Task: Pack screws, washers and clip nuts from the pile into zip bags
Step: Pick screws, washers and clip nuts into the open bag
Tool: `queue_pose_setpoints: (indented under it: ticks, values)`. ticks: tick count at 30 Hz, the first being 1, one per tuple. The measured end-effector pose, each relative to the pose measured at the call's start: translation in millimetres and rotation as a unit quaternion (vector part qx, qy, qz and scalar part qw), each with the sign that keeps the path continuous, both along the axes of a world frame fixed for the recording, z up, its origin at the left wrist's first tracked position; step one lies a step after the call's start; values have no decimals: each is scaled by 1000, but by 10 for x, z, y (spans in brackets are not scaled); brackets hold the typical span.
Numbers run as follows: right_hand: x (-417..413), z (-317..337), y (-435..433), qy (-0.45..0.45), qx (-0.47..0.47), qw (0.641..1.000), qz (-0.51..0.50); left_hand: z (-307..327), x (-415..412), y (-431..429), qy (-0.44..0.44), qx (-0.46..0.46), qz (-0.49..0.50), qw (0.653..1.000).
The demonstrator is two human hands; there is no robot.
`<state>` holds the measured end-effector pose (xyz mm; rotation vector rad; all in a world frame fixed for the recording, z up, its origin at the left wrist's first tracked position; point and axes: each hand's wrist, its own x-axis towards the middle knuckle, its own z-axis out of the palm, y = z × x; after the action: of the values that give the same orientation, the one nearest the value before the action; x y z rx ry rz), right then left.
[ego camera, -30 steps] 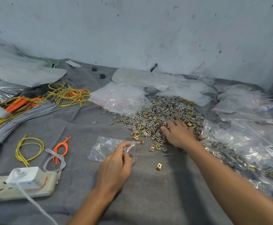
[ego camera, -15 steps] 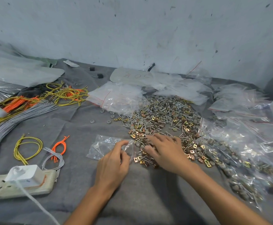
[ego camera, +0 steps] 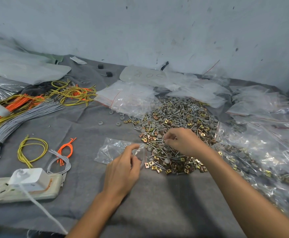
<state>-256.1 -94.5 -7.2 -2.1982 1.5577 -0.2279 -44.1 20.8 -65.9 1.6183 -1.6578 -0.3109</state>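
Note:
A pile (ego camera: 176, 121) of screws, grey washers and brass clip nuts lies on the grey cloth at centre right. A small clear zip bag (ego camera: 113, 150) lies flat just left of the pile. My left hand (ego camera: 123, 167) pinches the bag's red-lined mouth between thumb and fingers. My right hand (ego camera: 183, 141) hovers over the near part of the pile, fingertips curled and pinching small parts; what exactly it holds is too small to tell.
Filled zip bags (ego camera: 253, 157) lie heaped at the right. Empty bags (ego camera: 128, 98) sit behind the pile. Yellow, orange and grey wire bundles (ego camera: 25, 107) spread at the left. A power strip with white plug (ego camera: 25, 182) lies near left. Loose washers (ego camera: 118, 124) dot the cloth.
My right hand dragged parts from the far pile toward the bag, then lifted and curled its fingertips over the near pile. My left hand stayed on the bag's mouth.

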Motion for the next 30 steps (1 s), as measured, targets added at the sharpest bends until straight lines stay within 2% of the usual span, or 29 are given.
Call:
queue_pose_setpoints:
  ticks: [4, 9, 17, 22, 30]
  values:
    - [-3, -2, 17, 15, 21, 999, 43, -31, 11, -18, 1, -5, 2, 1000]
    - [14, 1, 24, 30, -1, 998, 63, -50, 14, -23, 3, -5, 0, 1000]
    - [93, 79, -23, 131, -13, 985, 108, -52, 7, -27, 3, -3, 7, 1000]
    - [106, 25, -46, 163, -42, 978, 121, -37, 4, -26, -1, -10, 6, 1000]
    - [117, -26, -24, 170, -70, 975, 122, -29, 3, -22, -3, -5, 2, 1000]
